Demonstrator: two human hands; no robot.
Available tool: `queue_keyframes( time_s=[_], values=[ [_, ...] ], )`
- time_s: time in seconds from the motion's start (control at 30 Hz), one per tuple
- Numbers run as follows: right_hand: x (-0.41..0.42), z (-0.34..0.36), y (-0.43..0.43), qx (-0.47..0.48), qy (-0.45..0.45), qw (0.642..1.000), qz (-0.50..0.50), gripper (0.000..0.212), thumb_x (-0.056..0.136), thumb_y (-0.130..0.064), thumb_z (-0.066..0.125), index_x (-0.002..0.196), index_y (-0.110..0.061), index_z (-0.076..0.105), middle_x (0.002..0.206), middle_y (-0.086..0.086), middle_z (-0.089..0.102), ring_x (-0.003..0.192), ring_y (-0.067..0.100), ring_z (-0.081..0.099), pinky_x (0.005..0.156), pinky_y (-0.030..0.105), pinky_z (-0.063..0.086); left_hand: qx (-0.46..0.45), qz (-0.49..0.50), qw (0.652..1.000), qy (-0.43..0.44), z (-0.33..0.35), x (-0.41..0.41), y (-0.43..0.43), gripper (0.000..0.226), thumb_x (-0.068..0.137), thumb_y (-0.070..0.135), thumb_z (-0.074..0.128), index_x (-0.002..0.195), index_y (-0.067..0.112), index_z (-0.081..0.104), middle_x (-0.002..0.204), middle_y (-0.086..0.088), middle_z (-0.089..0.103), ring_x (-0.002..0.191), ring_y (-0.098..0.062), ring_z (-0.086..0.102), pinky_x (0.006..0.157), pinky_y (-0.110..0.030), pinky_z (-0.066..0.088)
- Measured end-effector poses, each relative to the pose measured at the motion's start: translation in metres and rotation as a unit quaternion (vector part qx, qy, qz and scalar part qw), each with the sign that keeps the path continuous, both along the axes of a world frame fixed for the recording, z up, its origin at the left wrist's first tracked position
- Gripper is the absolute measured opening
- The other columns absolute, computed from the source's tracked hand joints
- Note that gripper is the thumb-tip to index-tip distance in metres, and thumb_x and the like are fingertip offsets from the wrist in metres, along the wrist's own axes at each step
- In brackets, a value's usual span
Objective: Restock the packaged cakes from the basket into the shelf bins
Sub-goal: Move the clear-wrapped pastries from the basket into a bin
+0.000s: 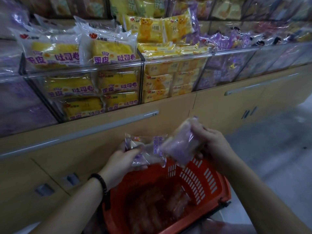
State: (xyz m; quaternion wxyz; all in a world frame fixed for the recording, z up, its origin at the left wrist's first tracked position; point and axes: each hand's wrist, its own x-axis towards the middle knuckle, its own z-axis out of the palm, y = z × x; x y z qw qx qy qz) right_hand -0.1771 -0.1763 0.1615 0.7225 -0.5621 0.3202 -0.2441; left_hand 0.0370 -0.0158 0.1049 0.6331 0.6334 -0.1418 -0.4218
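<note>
I hold two purple packaged cakes above the red basket (194,179). My left hand (121,159) grips one purple cake pack (148,146) lying flat with its label up. My right hand (211,141) grips a second purple cake pack (179,146) tilted on end, overlapping the first. More wrapped cakes (157,203) lie in the bottom of the basket. Clear shelf bins stand above: a bin of yellow toast rolls (94,85), a bin of yellow bear cakes (170,78), and a bin of purple cakes (224,68) to the right.
Beige cabinet doors (84,149) with metal rail handles run beneath the bins. Purple packs fill the bins at far left (15,98). Grey floor (278,141) lies to the right of the basket. A black bead bracelet (101,181) is on my left wrist.
</note>
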Motion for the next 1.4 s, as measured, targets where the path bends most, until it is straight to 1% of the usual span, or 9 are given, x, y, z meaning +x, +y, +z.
queue_keyframes(
  time_s=[0.07,0.23,0.5,0.63,0.87,1.03,1.17,1.33,1.4],
  values=[
    [0.004,0.004,0.007,-0.048,0.069,0.995,0.048,0.041,0.081,-0.034,0.084,0.097,0.004,0.078,0.086,0.019,0.078,0.070,0.030,0.073,0.066,0.034,0.056,-0.013,-0.025,1.000,-0.002,0.004,-0.004,0.000,0.028,0.098,0.021,0.073,0.122,0.008,0.066,0.122,-0.014,0.073,0.102,-0.032,0.075,0.073,-0.048,0.065],
    [0.031,-0.003,0.024,-0.202,0.207,0.956,0.048,0.041,0.071,-0.039,0.095,0.082,-0.003,0.076,0.079,0.016,0.078,0.061,0.021,0.068,0.056,0.037,0.051,-0.037,-0.167,0.983,-0.061,0.009,-0.018,0.001,0.055,0.086,0.052,0.079,0.115,0.006,0.071,0.086,-0.014,0.073,0.071,-0.026,0.067,0.062,-0.035,0.056],
    [0.040,0.003,0.022,-0.165,0.050,0.984,0.042,0.060,0.072,-0.032,0.093,0.123,-0.020,0.066,0.080,0.008,0.064,0.067,0.020,0.062,0.063,0.033,0.054,-0.057,-0.122,0.988,-0.074,0.005,-0.023,0.003,0.010,0.083,0.014,0.083,0.091,0.011,0.078,0.081,-0.012,0.076,0.065,-0.021,0.070,0.055,-0.029,0.054],
    [0.026,0.006,0.012,-0.290,0.132,0.946,0.056,0.057,0.074,-0.035,0.094,0.123,-0.037,0.066,0.112,-0.005,0.066,0.087,0.004,0.070,0.075,0.026,0.060,-0.070,-0.071,0.994,-0.046,0.016,-0.013,0.009,0.030,0.075,0.029,0.083,0.100,0.011,0.081,0.094,-0.017,0.078,0.073,-0.025,0.070,0.061,-0.031,0.054],
    [0.037,0.026,0.046,-0.257,-0.006,0.963,0.079,0.037,0.080,-0.010,0.089,0.114,-0.019,0.077,0.095,0.007,0.081,0.079,0.021,0.076,0.071,0.034,0.061,-0.135,-0.065,0.986,-0.073,0.064,-0.008,0.042,0.060,0.080,0.020,0.089,0.133,0.012,0.063,0.111,-0.019,0.078,0.081,-0.028,0.077,0.064,-0.035,0.059],
    [0.048,0.070,0.068,-0.277,-0.030,0.950,0.142,0.023,0.078,-0.010,0.090,0.099,-0.008,0.080,0.085,0.019,0.078,0.068,0.017,0.068,0.062,0.032,0.053,-0.149,-0.068,0.966,-0.199,0.119,0.008,0.102,0.038,0.076,0.021,0.085,0.111,0.013,0.072,0.100,-0.016,0.080,0.081,-0.024,0.078,0.061,-0.032,0.063],
    [0.061,0.124,0.095,-0.304,-0.068,0.933,0.180,0.022,0.082,-0.009,0.087,0.102,-0.009,0.079,0.084,0.026,0.074,0.064,0.026,0.068,0.059,0.039,0.053,-0.131,-0.061,0.954,-0.264,0.161,0.025,0.160,0.057,0.068,0.037,0.097,0.111,0.007,0.073,0.105,-0.024,0.077,0.089,-0.033,0.077,0.071,-0.041,0.064],
    [0.085,0.179,0.129,-0.320,-0.128,0.921,0.181,0.020,0.086,-0.024,0.083,0.102,-0.014,0.080,0.078,0.015,0.076,0.062,0.025,0.071,0.063,0.046,0.061,-0.115,0.019,0.952,-0.284,0.218,0.037,0.223,0.008,0.096,0.015,0.072,0.094,0.017,0.080,0.098,-0.021,0.078,0.085,-0.034,0.075,0.078,-0.050,0.062],
    [0.097,0.198,0.141,-0.324,-0.136,0.918,0.183,0.015,0.086,-0.019,0.084,0.098,-0.012,0.080,0.078,0.017,0.076,0.063,0.028,0.071,0.062,0.049,0.062,-0.118,0.046,0.941,-0.313,0.242,0.047,0.244,0.030,0.099,0.010,0.068,0.075,0.027,0.078,0.085,-0.011,0.077,0.077,-0.026,0.074,0.076,-0.045,0.062]
  ],
)
